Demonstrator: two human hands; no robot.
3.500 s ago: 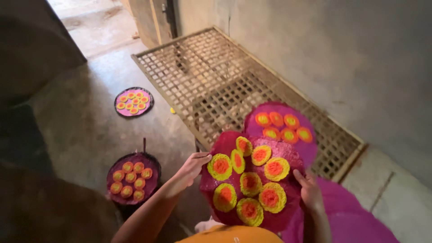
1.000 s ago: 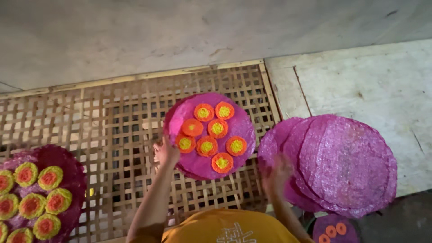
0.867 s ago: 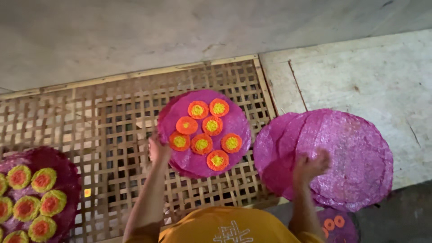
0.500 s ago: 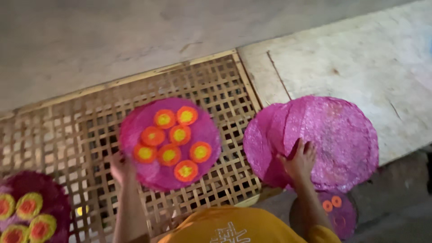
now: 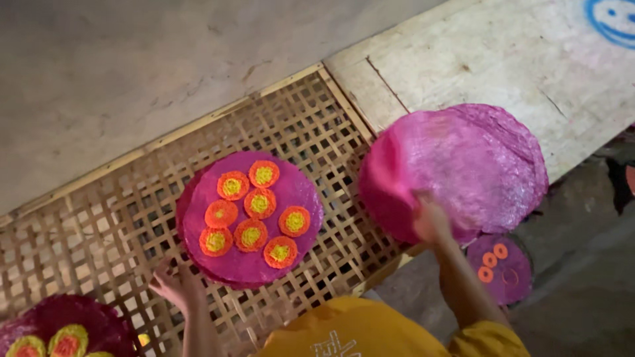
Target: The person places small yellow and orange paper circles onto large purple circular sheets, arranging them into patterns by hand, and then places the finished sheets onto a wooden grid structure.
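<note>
On the woven bamboo lattice rack (image 5: 119, 218), near its right-hand edge, lies a round magenta disc with seven orange-and-yellow rosettes (image 5: 250, 218), flat and fully set down. The left hand (image 5: 173, 285) rests at that disc's near rim, fingers spread and loose, touching or almost touching it; I cannot tell which. The right hand (image 5: 430, 221) grips the near edge of a stack of plain bright-pink round sheets (image 5: 463, 168), fingers closed on the topmost sheet, which is curling upward. That stack sits on the pale wooden board (image 5: 503, 73) just beside the rack's right edge.

One decorated disc seems placed; the plain sheets appear not yet laid out, and much of the lattice is open. The sheets look thin, grainy and slightly glossy. Another dark red disc with yellow rosettes (image 5: 63, 330) shows at the rack's near left corner, and a smaller magenta disc with orange rings (image 5: 499, 268) lies on the floor below.
</note>
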